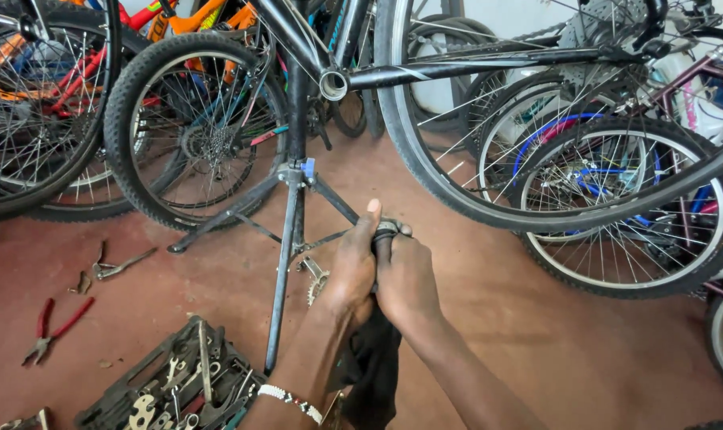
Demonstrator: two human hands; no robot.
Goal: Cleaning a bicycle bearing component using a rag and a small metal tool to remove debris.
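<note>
Both hands were closed around one small part in the head view. Her or his left hand (pixel 352 267), with a beaded bracelet (pixel 291 400) at the wrist, wrapped the part from the side, thumb pointing up. Right hand (pixel 405 275) pressed against it from the other side, fingers curled tight over the top. Between them sat a small metal cylinder (pixel 385 229), only its rim showing, with a black rag (pixel 373 362) hanging down from the grip. What kind of part it was could not be told for certain.

Places are given from the repair stand (pixel 290 239). The hands and the part were just to its right, in front of its legs. Above the stand, a black bike frame (pixel 457 68) was clamped, and its bottom bracket shell (pixel 333 84) looked open and empty. A toothed chainring (pixel 317 280) lay on the red floor (pixel 537 334) beside the stand's foot, partly hidden by the left hand. Left of the stand lay red-handled pliers (pixel 55 326), and below left of it an open tool case (pixel 174 386).

Judging by this, stripping down seemed done, the part was being wiped or worked, and refitting seemed yet to come.
</note>
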